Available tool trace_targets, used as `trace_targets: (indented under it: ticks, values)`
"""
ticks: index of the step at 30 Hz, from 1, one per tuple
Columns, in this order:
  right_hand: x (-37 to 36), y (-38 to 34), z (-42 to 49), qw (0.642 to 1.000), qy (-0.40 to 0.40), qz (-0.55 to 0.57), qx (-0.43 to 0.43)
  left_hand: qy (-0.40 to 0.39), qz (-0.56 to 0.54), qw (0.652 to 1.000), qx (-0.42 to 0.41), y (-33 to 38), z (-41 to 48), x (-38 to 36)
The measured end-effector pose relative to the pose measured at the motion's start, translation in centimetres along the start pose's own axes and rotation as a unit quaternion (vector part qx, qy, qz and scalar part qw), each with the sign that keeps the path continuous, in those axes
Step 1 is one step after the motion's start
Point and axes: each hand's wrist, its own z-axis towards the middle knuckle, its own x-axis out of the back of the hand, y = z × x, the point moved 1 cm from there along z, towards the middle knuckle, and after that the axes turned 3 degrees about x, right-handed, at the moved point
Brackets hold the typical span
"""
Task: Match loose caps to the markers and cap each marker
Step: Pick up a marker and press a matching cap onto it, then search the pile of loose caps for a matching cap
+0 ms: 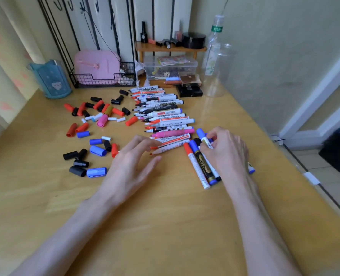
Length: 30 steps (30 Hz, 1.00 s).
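Markers look light, stiff and slick, so my right grip pinches a blue-capped marker just below its cap, right of centre, while my left grip hovers open.

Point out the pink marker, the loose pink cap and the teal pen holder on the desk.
pink marker (173, 133): head view, middle of its barrel.
pink cap (102, 120): head view, on its side wall.
teal pen holder (49, 80): head view, on its front wall.
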Motion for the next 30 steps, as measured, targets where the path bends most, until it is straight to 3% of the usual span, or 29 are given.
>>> trace_targets:
  ticks: [9, 15, 20, 30]
  values:
    - [-1.1, 0.4, 0.4, 1.0, 0.018, -0.001, 0.02, 0.006, 0.008, 1.0, 0.019, -1.1, -0.7, 0.7]
    - [-2.9, -1.4, 0.0, 0.985, 0.047, 0.065, 0.156, 0.03, 0.022, 0.998, 0.051, -2.0, -1.2, 3.1]
    - [-5.0, -3.2, -0.6, 0.959, 0.022, 0.043, 0.279, 0.028, 0.06, 0.995, 0.072, -4.1, -2.5, 6.5]
    - [-5.9, -4.4, -0.3, 0.946, -0.009, 0.054, 0.32, 0.052, 0.059, 0.991, 0.112, -7.8, -4.7, 10.5]
